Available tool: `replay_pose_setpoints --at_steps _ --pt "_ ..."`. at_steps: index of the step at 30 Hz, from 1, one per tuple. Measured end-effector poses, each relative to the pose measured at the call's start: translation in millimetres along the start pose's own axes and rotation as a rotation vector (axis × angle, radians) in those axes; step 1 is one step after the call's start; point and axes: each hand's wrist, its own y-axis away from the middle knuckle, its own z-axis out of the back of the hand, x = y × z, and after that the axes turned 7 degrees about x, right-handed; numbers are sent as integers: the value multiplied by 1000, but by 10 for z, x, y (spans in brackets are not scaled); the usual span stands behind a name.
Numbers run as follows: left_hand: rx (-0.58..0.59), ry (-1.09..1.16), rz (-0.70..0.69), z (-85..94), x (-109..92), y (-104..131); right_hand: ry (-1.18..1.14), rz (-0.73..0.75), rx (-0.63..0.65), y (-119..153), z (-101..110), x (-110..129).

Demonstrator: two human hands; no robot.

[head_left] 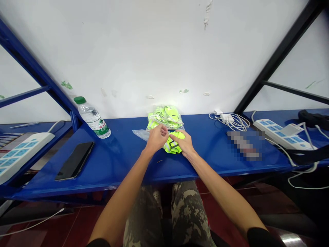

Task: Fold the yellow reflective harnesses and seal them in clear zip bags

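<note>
My right hand (185,143) grips a compact fluorescent yellow fabric bundle (173,146) with a pale reflective strip and a dark rectangular outline on it. Its thumb presses on the top while the fingers go round the right side. Close against the bundle's upper left, my left hand (157,138) is closed in a pinch; what its fingertips hold is too small to make out. Just behind both hands, more of the same yellow fabric lies in clear plastic bags (166,116). An empty-looking flap of clear plastic (140,134) sticks out to the left of my left hand.
The blue table (123,161) meets a white wall. Left stand a water bottle (94,120), a black phone (75,161) and a power strip (23,154). Right are a coiled white charger cable (235,121), a blurred-out object (245,145) and another power strip (284,133).
</note>
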Motion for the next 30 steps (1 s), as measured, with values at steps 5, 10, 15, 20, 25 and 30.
replay_pose_setpoints --at_steps 5,10,15,20,25,30 --pt "-9 -39 -37 -22 -68 68 -146 -27 -91 -33 15 18" --pt "-6 -70 25 -63 -178 185 -243 -26 -198 -66 20 21" --pt "-57 21 55 -258 -260 188 -187 29 -224 -22 -5 -6" --pt "-153 -32 45 -341 -252 169 -42 146 -192 10 -21 -51" --pt "-127 -291 126 -161 -168 211 -65 129 -171 5 -16 -76" --pt "72 -407 92 -88 -183 211 -44 135 -132 37 -34 -59"
